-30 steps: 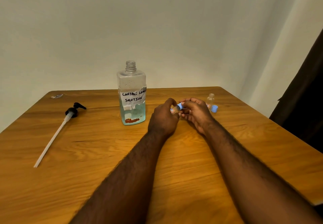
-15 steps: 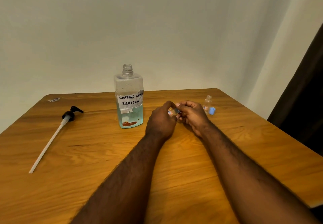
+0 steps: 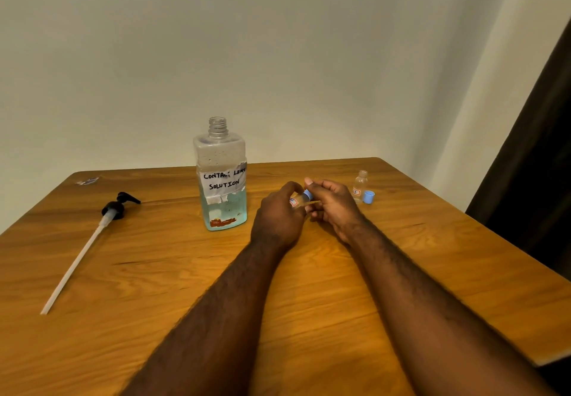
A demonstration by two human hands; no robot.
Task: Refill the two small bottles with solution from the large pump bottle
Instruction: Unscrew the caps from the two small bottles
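Two bare forearms are seen reaching up from the bottom of the frame over a glossy, grained wooden bench (image 3: 154,287). Near the centre, one small clear bottle (image 3: 297,201) with a white label is held tilted. The grip of the left hand (image 3: 279,216) is curled round its body, and its blue cap (image 3: 307,194) is pinched in the fingertips of the right hand (image 3: 332,207). Left of the hands, one large square-shouldered plastic bottle (image 3: 223,179) is stood open-necked, less than half filled with pale blue liquid and taped with a hand-lettered paper label. At mid left, one black pump head (image 3: 116,208) with a long white tube is laid flat. Right of the hands, a second small clear bottle (image 3: 360,184) is stood upright and uncapped, with a loose blue cap (image 3: 368,197) just beside it. One small scrap (image 3: 87,181) is seen at the bench's far left corner.
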